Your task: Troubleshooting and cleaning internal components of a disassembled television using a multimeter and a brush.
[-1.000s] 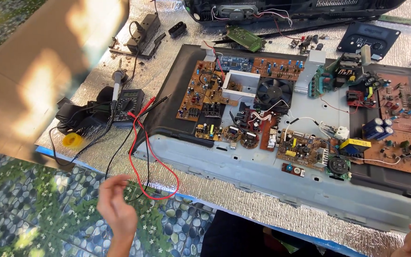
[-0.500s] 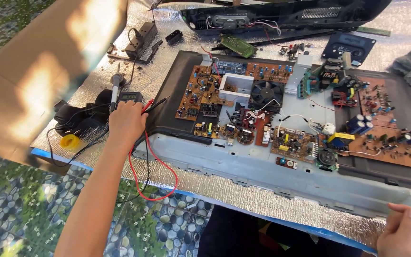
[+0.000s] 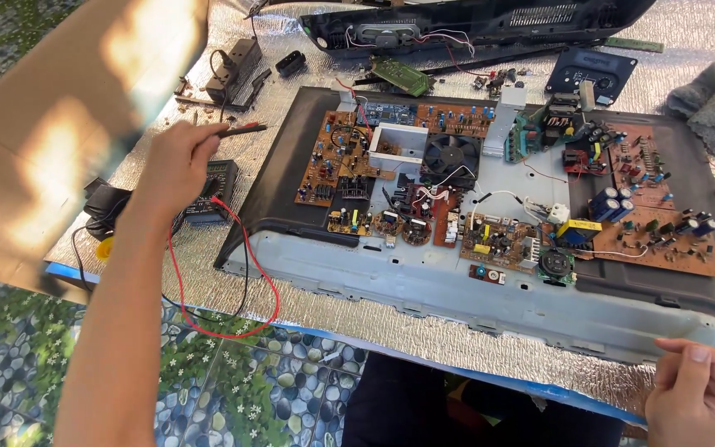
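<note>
Foil-covered table [image 3: 490, 331]; left hand [image 3: 177, 165] pinches red probe [image 3: 242, 128]; right hand [image 3: 697, 393] loosely curled, empty.

**Hard daylight, crisp frame**

The scene was brightly lit by daylight from above. Sun patches burned nearly white on the cardboard [image 3: 59, 141] at upper left, and the foil mat [image 3: 357, 319] gave off a scattered silver glare. The left hand [image 3: 174, 165] threw a shadow onto the meter [image 3: 213, 190] under it. The circuit boards [image 3: 490, 178] were sharp, with no motion blur. Straight edges bowed slightly toward the corners.
</note>
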